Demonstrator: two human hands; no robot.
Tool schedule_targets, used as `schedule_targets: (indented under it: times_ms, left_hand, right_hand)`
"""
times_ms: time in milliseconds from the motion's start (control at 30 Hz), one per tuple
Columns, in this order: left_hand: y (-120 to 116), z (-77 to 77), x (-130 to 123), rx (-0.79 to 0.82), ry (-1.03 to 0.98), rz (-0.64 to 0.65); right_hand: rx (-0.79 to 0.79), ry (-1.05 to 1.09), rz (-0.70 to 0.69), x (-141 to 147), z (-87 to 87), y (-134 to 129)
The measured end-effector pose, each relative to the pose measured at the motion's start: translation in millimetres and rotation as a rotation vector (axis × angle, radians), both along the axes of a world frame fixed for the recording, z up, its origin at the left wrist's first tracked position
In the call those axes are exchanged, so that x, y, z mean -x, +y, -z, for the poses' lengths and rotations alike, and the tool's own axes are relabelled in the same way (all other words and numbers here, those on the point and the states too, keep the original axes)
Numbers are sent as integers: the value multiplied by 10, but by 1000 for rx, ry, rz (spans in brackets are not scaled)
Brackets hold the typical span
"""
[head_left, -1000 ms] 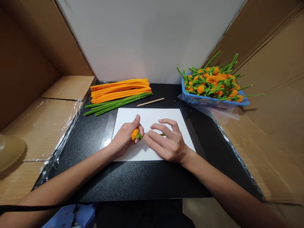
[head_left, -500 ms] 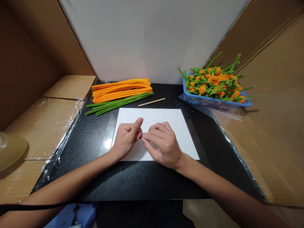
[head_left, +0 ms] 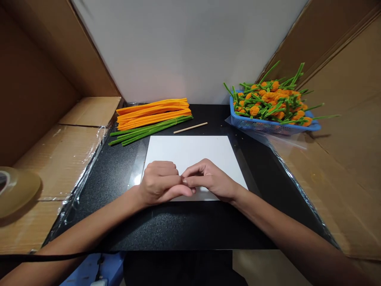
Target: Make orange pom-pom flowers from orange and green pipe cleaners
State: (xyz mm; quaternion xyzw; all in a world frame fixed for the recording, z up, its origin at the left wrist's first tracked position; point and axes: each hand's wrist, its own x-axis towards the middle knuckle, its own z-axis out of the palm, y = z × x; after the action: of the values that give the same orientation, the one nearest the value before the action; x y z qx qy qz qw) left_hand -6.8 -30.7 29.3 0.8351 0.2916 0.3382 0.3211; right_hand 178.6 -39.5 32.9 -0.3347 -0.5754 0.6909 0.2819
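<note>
Over the lower part of a white sheet of paper [head_left: 190, 149], my two hands meet. My left hand [head_left: 162, 180] is closed in a fist, knuckles up, with the thumb stretched toward the right. A bit of orange fuzzy pipe cleaner showed inside it a moment ago; the fingers now cover it. My right hand [head_left: 212, 180] pinches thumb and forefinger together against the left fist's fingers. Whatever lies between those fingertips is too small and covered to make out.
Behind the paper lie orange pipe cleaners [head_left: 153, 114], green pipe cleaners [head_left: 149, 131] and a thin wooden stick [head_left: 190, 128]. A blue basket [head_left: 275, 126] of orange-and-green pipe-cleaner pieces stands back right. A tape roll [head_left: 22, 190] sits on cardboard at left.
My left hand has rolled over, so its thumb points right instead of up and the orange bit is covered. My right hand has turned, its pinch now at the left fist's side.
</note>
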Motion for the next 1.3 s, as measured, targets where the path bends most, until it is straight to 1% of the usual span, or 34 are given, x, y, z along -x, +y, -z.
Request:
schedule_targets:
  times_ms: [67, 100, 200, 267, 333, 400, 467, 533, 633, 700, 767, 833, 1000, 1100, 1233, 1300]
  left_hand:
    - [-25, 31, -32, 82, -119, -19]
    - [-30, 53, -45, 159, -158, -47]
    - [-9, 137, -61, 466, -213, -160]
    - [31, 198, -57, 642, -262, -196]
    - [76, 250, -50, 747, -332, -204]
    - [113, 283, -47, 804, -391, -205]
    - [135, 293, -47, 808, -447, -208]
    - [143, 281, -49, 755, -470, -204]
    - [134, 243, -53, 581, -371, -210]
    - [122, 223, -58, 469, -278, -225]
    - [110, 218, -65, 392, -244, -251]
    - [100, 225, -68, 347, -244, -263]
    - [87, 255, -40, 248, -186, -236]
    - [84, 262, -25, 266, -183, -213]
    - [85, 259, -36, 357, -261, -184]
    - [96, 250, -40, 368, -280, -192]
  right_hand:
    - [-141, -68, -8, -35, -15, 10]
    - [-225, -114, -2, -51, -12, 14]
    - [-484, -245, 64, -80, 29, 18]
    - [-664, -318, 113, -85, 69, 18]
    - [-833, -383, 156, -84, 107, 19]
    - [-958, -448, 180, -84, 138, 22]
    - [-1049, -517, 203, -90, 164, 27]
    - [-1152, -602, 251, -100, 183, 30]
    - [-1320, -724, 349, -116, 190, 26]
    - [-1394, -766, 385, -121, 180, 19]
    - [-1415, -782, 408, -119, 166, 11]
    - [-1397, -789, 433, -112, 154, 4]
    - [-1336, -754, 474, -102, 140, -1]
    - [-1303, -726, 471, -114, 131, 8]
    - [-1217, -658, 466, -129, 125, 26]
    - [-1175, -622, 472, -130, 133, 31]
